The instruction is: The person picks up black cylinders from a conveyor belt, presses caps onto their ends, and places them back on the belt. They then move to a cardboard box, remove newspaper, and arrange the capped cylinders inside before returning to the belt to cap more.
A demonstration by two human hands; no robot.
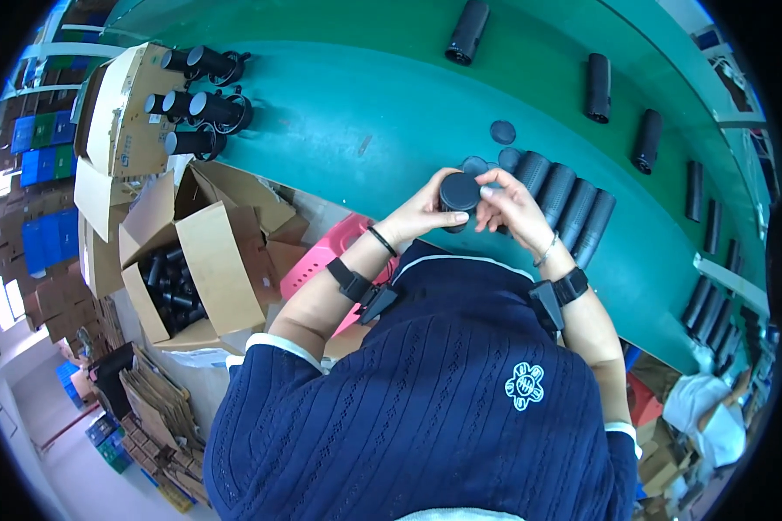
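The black cylinder (459, 198) is held over the near edge of the green table (339, 113), between both hands. The left hand (426, 213) grips its side, and the right hand (506, 201) closes its fingers on the top. Four similar cylinders (565, 208) lie side by side just beside it. Three round caps (502, 132) lie near. An open cardboard box (191, 269) holds many black parts.

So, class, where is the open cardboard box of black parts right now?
In the head view, the open cardboard box sits at the person's left, below the green table edge, beside the left hand's forearm.
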